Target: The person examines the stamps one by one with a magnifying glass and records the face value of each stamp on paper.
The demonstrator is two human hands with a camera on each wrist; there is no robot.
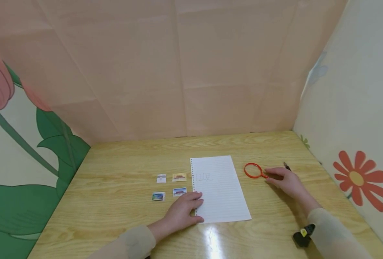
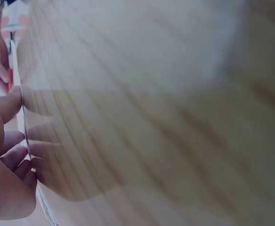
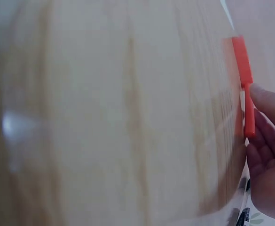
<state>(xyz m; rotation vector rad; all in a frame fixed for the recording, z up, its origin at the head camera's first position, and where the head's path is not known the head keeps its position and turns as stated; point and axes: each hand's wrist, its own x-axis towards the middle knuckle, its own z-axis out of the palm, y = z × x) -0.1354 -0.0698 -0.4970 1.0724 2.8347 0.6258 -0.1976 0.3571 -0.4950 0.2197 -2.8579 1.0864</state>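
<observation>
A lined white sheet of paper (image 1: pixel 220 190) with punched holes down its left edge lies on the wooden table, with faint handwriting near its upper left. My left hand (image 1: pixel 182 212) rests at the sheet's lower left edge, fingers extended onto it; in the left wrist view the hand (image 2: pixel 5 150) lies low against the tabletop. To the right of the paper, my right hand (image 1: pixel 286 182) pinches the handle of a red magnifying glass (image 1: pixel 252 177). Thumb and fingers sit along that red handle (image 3: pixel 249 110) in the right wrist view. Its round frame lies towards the paper.
Several small stamp-like pictures (image 1: pixel 179 177) lie left of the paper, one close to my left fingers. A dark pen (image 1: pixel 287 166) lies behind my right hand. A pink-covered wall (image 1: pixel 178 72) closes off the back, and a flowered wall (image 1: pixel 356 118) stands at the right.
</observation>
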